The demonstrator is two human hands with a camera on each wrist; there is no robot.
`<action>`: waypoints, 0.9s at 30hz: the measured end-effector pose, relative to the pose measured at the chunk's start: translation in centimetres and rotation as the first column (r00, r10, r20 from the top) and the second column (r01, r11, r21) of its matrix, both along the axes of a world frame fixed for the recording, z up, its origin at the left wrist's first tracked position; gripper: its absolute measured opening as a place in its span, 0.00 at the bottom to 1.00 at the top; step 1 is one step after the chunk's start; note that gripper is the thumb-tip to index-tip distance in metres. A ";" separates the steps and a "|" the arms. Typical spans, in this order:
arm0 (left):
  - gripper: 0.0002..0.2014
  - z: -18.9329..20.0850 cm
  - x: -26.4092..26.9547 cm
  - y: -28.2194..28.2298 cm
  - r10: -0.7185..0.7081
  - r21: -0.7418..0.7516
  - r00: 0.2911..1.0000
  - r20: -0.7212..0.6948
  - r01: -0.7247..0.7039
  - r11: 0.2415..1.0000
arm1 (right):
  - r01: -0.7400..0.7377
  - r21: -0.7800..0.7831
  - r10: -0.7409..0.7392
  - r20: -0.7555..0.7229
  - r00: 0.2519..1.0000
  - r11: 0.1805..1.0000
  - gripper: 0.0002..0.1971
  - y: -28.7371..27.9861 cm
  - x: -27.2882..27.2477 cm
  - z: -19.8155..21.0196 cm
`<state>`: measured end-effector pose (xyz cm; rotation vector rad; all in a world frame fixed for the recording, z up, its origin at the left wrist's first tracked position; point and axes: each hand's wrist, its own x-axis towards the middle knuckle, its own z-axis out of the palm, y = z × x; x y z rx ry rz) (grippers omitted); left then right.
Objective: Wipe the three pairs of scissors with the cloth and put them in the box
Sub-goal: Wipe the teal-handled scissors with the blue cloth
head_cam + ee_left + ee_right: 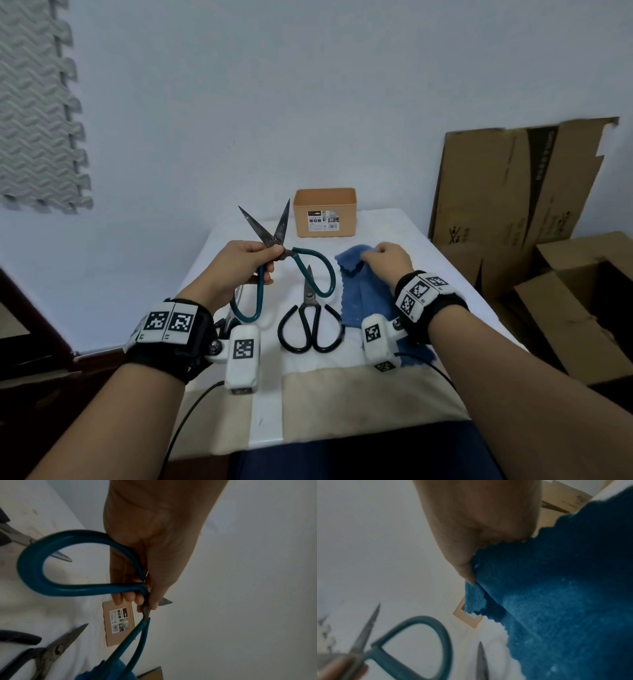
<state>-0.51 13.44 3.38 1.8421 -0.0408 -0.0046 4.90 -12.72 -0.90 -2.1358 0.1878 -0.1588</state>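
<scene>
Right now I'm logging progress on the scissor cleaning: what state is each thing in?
Teal-handled scissors: blades open, held up by the left hand.
Black-handled scissors: closed, lying on the table.
Third scissors: lying on the table, mostly hidden.
Blue cloth: on the table, far corner pinched by the right hand.
Box: upright, open-topped.

Pale, bare wall (pixel 308 102) behind; light even and flat. Grey interlocking foam mat (pixel 37 102) fixed upper left on wall. White-covered table (pixel 394 226), tan strip along near edge. Flattened cardboard (pixel 513 185) leaning right; open cartons (pixel 575 308) below. Dark wood furniture (pixel 37 329) low left.
</scene>
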 end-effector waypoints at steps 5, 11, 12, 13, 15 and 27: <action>0.10 0.2 0.0 -1.2 -0.045 0.012 0.999 -0.007 0.045 0.999 | 0.006 0.369 -0.100 0.236 0.967 0.929 0.11 -0.5 -1.2 2.7; 0.12 0.5 -0.3 -2.3 -0.086 0.033 0.996 -0.027 0.087 0.996 | 0.049 0.460 -0.286 0.462 0.839 0.886 0.10 -2.9 -2.3 7.5; 0.13 0.5 -0.4 -2.5 -0.092 0.034 0.995 -0.032 0.093 0.995 | 0.049 0.469 -0.308 0.494 0.813 0.882 0.08 -3.4 -2.4 8.1; 0.13 0.5 -0.4 -2.7 -0.098 0.036 0.994 -0.036 0.100 0.994 | 0.047 0.462 -0.316 0.526 0.790 0.886 0.09 -3.7 -2.6 8.6; 0.13 0.6 -0.5 -3.2 -0.109 0.041 0.993 -0.045 0.110 0.993 | 0.065 0.383 -0.289 0.565 0.773 0.922 0.12 -4.0 -3.2 9.0; 0.14 -1.2 -2.9 -6.2 -0.265 0.014 0.956 -0.127 0.269 0.963 | -0.231 -0.068 0.241 0.289 0.927 0.971 0.06 -1.8 -6.8 3.1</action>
